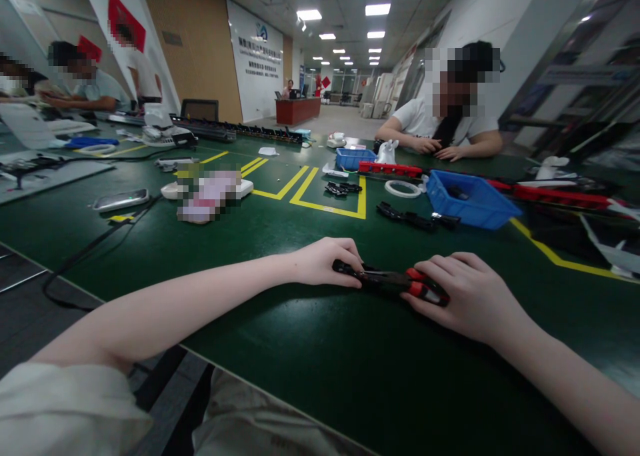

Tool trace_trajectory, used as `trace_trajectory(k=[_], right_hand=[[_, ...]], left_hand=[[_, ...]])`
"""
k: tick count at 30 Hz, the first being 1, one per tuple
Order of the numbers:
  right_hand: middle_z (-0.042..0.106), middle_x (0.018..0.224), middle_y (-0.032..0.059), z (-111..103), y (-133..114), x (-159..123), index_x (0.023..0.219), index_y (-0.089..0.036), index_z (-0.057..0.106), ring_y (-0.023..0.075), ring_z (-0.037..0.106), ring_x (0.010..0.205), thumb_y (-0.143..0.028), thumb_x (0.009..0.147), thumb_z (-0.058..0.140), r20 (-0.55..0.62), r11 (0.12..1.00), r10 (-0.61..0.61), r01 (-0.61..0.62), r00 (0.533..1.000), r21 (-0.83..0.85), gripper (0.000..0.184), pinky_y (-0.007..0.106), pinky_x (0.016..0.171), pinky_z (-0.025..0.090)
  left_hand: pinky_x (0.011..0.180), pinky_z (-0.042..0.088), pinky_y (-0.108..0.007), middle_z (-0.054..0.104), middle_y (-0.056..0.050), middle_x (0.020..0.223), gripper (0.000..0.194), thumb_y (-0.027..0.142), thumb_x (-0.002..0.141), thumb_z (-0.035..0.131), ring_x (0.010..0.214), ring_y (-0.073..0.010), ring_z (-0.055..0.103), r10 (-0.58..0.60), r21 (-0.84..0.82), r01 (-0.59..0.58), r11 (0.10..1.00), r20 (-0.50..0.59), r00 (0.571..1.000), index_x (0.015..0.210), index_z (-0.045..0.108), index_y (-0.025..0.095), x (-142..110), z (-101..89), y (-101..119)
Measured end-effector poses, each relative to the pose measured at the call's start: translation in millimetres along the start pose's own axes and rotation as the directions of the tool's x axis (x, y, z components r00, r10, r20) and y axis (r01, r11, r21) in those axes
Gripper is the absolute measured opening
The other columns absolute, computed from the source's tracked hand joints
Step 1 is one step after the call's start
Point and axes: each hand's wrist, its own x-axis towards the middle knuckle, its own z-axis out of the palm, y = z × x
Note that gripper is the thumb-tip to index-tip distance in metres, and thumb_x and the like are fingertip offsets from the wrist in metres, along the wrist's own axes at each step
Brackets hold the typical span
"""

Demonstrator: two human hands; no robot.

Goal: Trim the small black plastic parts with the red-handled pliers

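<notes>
A long black and red part (pixel 389 283) lies on the green table (pixel 300 336) right in front of me. My left hand (pixel 325 261) is curled over its black left end, fingers closed on it. My right hand (pixel 465 296) grips its red right end, fingers wrapped round it. Both hands rest on the table surface. The middle of the part shows between the hands.
A blue bin (pixel 470 199) stands behind my right hand, with black parts (pixel 417 217) and a white tape ring (pixel 403 188) beside it. Yellow lines (pixel 320 206) mark the table. A person (pixel 445 126) sits across; others sit far left. A black cable (pixel 85 253) runs off the left edge.
</notes>
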Motion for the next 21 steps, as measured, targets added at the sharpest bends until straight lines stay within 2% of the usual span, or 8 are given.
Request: trace_trajectory(k=[9, 21], right_hand=[[0.069, 0.084, 0.0078, -7.6, 6.1, 2.5, 0.095, -0.015, 0.065, 0.0228, 0.064, 0.074, -0.048, 0.090, 0.057, -0.009, 0.998, -0.056, 0.055, 0.998, -0.020, 0.034, 0.042, 0.082, 0.045], [0.070, 0.088, 0.0097, -8.6, 4.1, -0.5, 0.096, -0.014, 0.065, 0.0236, 0.064, 0.078, -0.050, 0.089, 0.059, -0.042, 0.998, -0.014, 0.011, 0.999, -0.069, 0.037, 0.040, 0.082, 0.044]], left_hand=[[0.090, 0.052, -0.031, 0.066, -0.007, 0.104, 0.017, 0.024, 0.082, 0.078, 0.096, -0.0178, 0.065, 0.003, 0.015, -0.003, 1.000, 0.002, 1.000, 0.098, 0.078, 0.017, -0.1, 0.7, 1.2], [0.090, 0.052, -0.031, 0.065, -0.008, 0.107, 0.018, 0.026, 0.084, 0.076, 0.097, -0.0177, 0.065, -0.017, 0.010, 0.016, 1.000, 0.021, 1.000, 0.100, 0.077, 0.017, -1.1, 0.0, 4.5]])
